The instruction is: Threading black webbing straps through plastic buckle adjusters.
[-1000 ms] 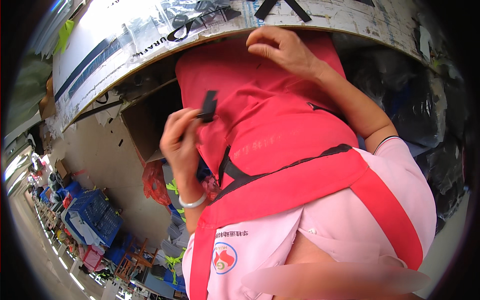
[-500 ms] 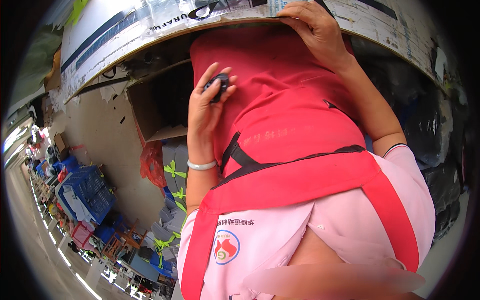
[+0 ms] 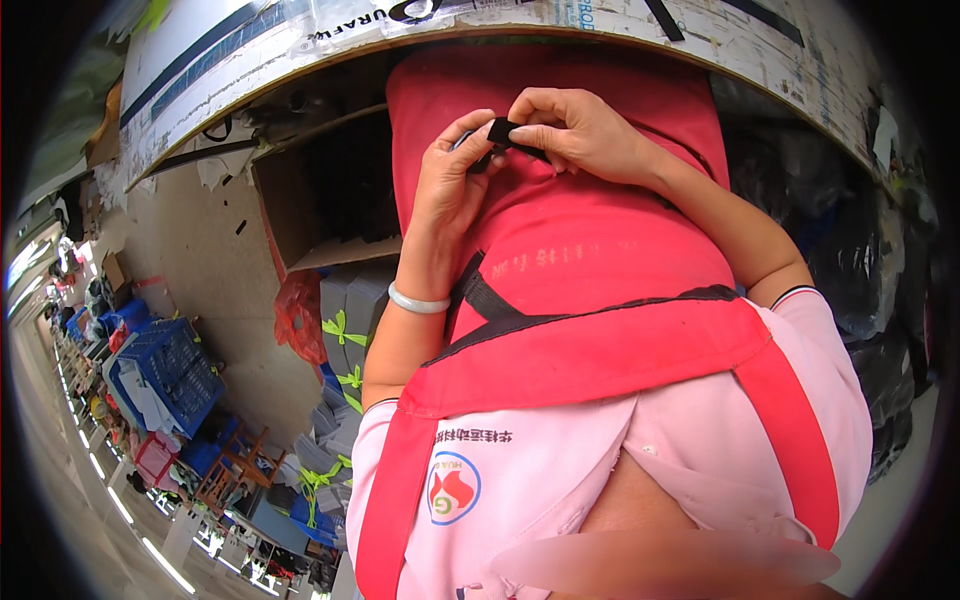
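In front of the red apron (image 3: 600,220), both hands meet over a short black strip (image 3: 503,130). My left hand (image 3: 458,165), with a pale bangle at its wrist, closes around a small dark rounded object. That object is mostly hidden by the fingers, so its kind does not show. My right hand (image 3: 575,135) pinches the black strip between thumb and forefinger, and the strip's other end reaches the left fingertips. Beyond the hands, another black strip (image 3: 660,18) lies on the worktable (image 3: 540,22).
Under the table's left side stands an open cardboard box (image 3: 285,215). Beside it are a red plastic bag (image 3: 300,318) and grey bundles tied with bright green strips (image 3: 345,328). Black plastic bags (image 3: 850,260) fill the right side. Farther left is a blue crate (image 3: 175,375).
My right hand has come from the table edge toward my left hand and now pinches a black strip. My left hand has moved right and turned, its fingers closing around the dark object.
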### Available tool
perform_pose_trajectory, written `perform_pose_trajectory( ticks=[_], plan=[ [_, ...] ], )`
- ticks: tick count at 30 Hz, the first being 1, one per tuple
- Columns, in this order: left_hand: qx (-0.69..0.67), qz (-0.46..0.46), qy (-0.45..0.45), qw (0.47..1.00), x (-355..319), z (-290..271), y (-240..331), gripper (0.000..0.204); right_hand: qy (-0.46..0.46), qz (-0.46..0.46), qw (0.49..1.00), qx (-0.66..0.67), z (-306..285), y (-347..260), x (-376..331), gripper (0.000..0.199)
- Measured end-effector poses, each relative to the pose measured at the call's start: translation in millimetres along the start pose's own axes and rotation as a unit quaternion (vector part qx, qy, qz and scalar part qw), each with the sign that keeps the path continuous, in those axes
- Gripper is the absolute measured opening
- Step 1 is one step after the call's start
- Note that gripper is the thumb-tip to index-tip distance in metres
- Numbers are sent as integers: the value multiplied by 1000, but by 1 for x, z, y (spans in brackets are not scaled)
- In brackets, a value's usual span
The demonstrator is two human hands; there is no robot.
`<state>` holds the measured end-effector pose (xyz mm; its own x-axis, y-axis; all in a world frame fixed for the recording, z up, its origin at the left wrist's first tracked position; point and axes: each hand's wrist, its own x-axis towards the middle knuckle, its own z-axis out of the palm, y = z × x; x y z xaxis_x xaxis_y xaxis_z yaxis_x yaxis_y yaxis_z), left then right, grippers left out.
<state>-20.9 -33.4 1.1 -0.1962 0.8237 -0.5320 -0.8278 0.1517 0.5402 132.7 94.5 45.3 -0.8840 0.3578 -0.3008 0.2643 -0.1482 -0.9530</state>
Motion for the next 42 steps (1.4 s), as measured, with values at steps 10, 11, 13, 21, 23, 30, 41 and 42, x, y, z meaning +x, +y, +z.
perform_pose_trajectory(
  ticks=[10, 11, 13, 21, 23, 30, 41, 42],
  plan=[
    [-84, -14, -78, 993, 14, -6, -19, 31, -19, 29, 996, 81, -9, 18, 6, 16],
    [-64, -14, -80, 995, 14, -5, -19, 33, -17, 30, 994, 104, -11, 17, 6, 18],
    [-48, -13, -88, 995, 11, 4, -17, 34, 4, 35, 992, 123, -13, 15, 5, 23],
    [138, 144, 29, 979, 7, 28, -12, 26, 16, 49, 997, 64, -14, 23, 5, 21],
    [73, 112, 23, 991, 8, 31, -17, 23, 18, 41, 995, 93, -11, 23, 6, 20],
    [120, 106, 34, 986, 8, 23, -14, 14, 91, 25, 995, 26, -23, 14, 4, 21],
    [320, 228, 40, 919, 11, 22, -25, 18, 72, 96, 987, 108, -11, 17, 2, 20],
    [320, 228, 40, 919, 12, 20, -26, 18, 92, 75, 985, 129, -10, 21, 2, 19]
  ],
)
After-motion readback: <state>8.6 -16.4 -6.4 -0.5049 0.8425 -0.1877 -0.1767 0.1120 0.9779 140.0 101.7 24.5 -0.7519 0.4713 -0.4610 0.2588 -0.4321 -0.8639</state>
